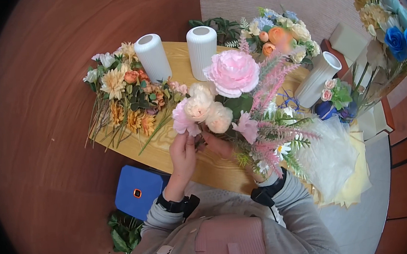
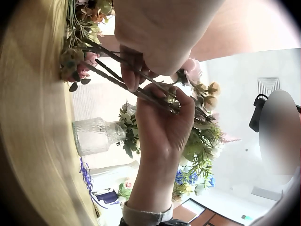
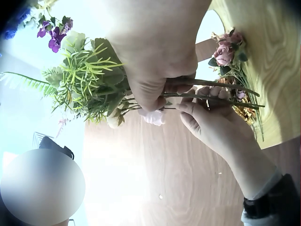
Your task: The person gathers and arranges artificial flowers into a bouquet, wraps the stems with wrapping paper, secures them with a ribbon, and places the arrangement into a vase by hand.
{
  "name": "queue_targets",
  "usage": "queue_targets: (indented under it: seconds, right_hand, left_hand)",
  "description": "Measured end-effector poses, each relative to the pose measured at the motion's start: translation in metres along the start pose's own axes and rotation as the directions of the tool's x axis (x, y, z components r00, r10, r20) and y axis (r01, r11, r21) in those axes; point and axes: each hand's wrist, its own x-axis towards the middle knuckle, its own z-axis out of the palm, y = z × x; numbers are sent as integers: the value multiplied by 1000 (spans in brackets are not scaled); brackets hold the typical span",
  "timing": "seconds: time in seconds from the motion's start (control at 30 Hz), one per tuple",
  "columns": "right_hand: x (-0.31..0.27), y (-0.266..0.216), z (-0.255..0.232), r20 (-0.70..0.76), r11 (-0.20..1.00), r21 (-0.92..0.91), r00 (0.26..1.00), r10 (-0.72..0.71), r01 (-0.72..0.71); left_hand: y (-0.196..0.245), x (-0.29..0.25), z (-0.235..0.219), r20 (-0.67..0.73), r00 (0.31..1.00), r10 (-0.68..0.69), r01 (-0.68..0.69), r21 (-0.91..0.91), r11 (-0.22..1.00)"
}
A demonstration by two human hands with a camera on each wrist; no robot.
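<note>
A bouquet of artificial flowers, with a large pink peony point(image 1: 232, 73), cream blooms point(image 1: 200, 106) and pink fern-like sprigs point(image 1: 274, 87), is held over the table. My right hand point(image 1: 219, 146) grips its gathered stems point(image 3: 221, 99) below the heads, fingers curled round them. At the bouquet's left side my left hand point(image 1: 182, 155) pinches the thin stem of a pale pink flower point(image 1: 183, 119), just beneath its petals. The bare stem ends stick out past both hands in the right wrist view. Leaves and blooms hide part of the right hand in the head view.
On the wooden table point(image 1: 160, 144), mixed loose flowers point(image 1: 128, 93) lie at left. Two white ribbed vases point(image 1: 153, 58) stand at the back and another vase point(image 1: 318, 79) leans at right, near wrapping paper point(image 1: 333, 158). A blue stool point(image 1: 138, 191) is below the left edge.
</note>
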Motion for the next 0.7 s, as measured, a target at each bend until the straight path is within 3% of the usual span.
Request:
queue_targets:
  seconds: [0.17, 0.2, 0.23, 0.33, 0.4, 0.57, 0.7]
  right_hand:
    - [24, -1, 26, -35, 1000, -29, 999, -4, 3]
    - [-58, -24, -19, -42, 999, -36, 999, -5, 4]
    - [-44, -26, -21, -50, 999, -42, 999, -6, 4]
    - [-16, -23, 2, -73, 998, -61, 997, -8, 3]
    - [-4, -24, 7, -86, 997, -72, 996, -9, 3]
    - [1, -34, 15, -109, 996, -94, 994, -7, -3]
    - [-4, -58, 16, -142, 986, 26, 976, 167, -165]
  left_hand:
    - [-12, -3, -2, -25, 998, 57, -57, 24, 998]
    - [-13, -3, -2, -29, 998, 61, -59, 48, 997]
    - [-12, -3, -2, -27, 998, 60, -58, 47, 997]
    - [-12, -1, 0, -89, 996, 33, -36, -35, 999]
    - [-17, 0, -1, -56, 995, -77, 59, -267, 962]
    - [-9, 3, 2, -50, 992, -115, 91, -337, 937]
    - [-5, 3, 3, -71, 991, -115, 79, -388, 918]
